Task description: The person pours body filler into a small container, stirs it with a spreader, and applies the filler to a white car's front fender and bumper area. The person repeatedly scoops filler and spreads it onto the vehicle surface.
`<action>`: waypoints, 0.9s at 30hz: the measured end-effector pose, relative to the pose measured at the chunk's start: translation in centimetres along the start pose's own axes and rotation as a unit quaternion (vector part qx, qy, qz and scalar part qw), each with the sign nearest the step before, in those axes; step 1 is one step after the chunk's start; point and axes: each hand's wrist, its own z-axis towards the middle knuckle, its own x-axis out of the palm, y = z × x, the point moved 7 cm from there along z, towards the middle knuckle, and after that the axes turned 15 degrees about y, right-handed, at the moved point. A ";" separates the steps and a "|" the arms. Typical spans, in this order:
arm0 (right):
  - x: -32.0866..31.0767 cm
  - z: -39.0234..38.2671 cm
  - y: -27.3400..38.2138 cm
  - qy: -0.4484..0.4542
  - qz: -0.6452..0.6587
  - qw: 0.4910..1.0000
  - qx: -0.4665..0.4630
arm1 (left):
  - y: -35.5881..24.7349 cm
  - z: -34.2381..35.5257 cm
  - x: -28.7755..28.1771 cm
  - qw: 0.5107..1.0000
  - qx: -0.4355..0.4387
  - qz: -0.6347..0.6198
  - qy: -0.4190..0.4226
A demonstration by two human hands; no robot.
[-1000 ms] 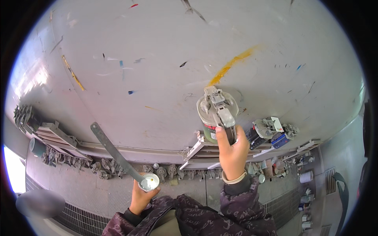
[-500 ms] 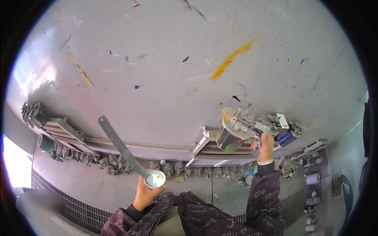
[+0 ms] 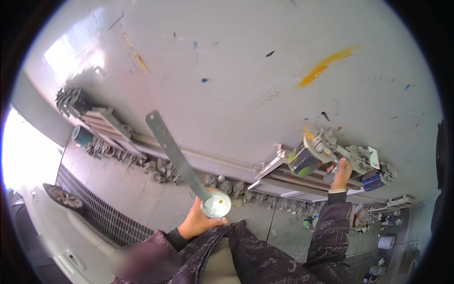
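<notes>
My left hand (image 3: 194, 217) is closed around a small cup (image 3: 215, 208) of white paint with a yellow speck in it. A long grey metal stir stick (image 3: 172, 154) stands slanting out of the cup to the upper left. My right hand (image 3: 340, 175) grips the handle of a grey mixing lid (image 3: 321, 142) on a dark paint can (image 3: 302, 156) with a green patch; the can is tilted, low against the paint-smudged grey wall (image 3: 236, 85), just left of more lidded cans (image 3: 376, 175) on a rack.
Metal racks (image 3: 109, 125) run along the wall's foot, with a row of grey mixing lids (image 3: 158, 168) below. A floor grate (image 3: 109, 213), a white car (image 3: 71, 241) and a bright opening (image 3: 28, 146) lie left. Assorted containers (image 3: 385, 241) stand at right.
My right hand has moved the can rightward, toward the cans on the rack, and tilted it. The view has turned left, bringing the car into sight; my left hand still holds the cup.
</notes>
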 end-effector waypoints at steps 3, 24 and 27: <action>-0.3 -0.1 0.7 -0.027 -0.120 0.992 -0.019 | -0.7 0.5 0.6 0.999 0.016 0.005 0.032; 32.4 -5.1 17.9 0.495 -0.199 0.844 -0.063 | -2.2 4.4 2.5 0.987 0.082 -0.013 0.139; 35.6 -4.3 17.8 0.530 -0.256 0.806 -0.064 | -1.6 4.9 2.0 0.985 0.068 -0.041 0.152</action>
